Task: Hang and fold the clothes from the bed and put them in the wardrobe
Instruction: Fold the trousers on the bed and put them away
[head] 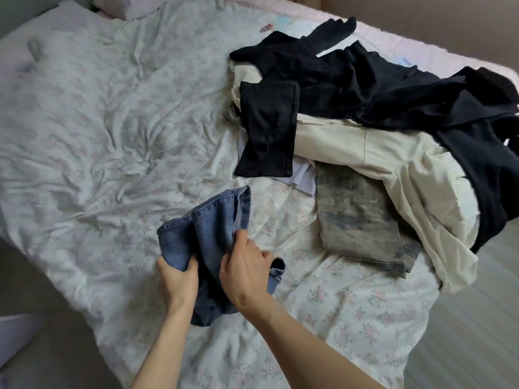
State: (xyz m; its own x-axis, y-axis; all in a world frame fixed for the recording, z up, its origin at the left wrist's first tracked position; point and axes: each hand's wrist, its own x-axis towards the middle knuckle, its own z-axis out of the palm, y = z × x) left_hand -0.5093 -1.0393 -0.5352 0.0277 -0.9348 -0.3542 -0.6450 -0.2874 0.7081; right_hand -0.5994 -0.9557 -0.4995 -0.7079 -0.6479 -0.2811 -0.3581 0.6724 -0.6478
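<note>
Bed with crumpled white floral-print cover [118,130] — one lot of clothing, partly sorted.

Item in hand: blue denim garment [207,234], bunched, lifted just above the cover near the bed's near edge. Left hand [178,279] gripped its lower left fold, thumb on top; right hand [247,268] pinched a seam at its middle, fingers curled into the cloth.

Pile to the right: faded grey washed denim piece [356,220], folded flat; cream cotton garment [393,164] draped over its far edge; black garments [351,80] heaped on top, one black trouser leg [268,127] trailing toward the bed's centre.

Pale pillow [126,7] at the far end
</note>
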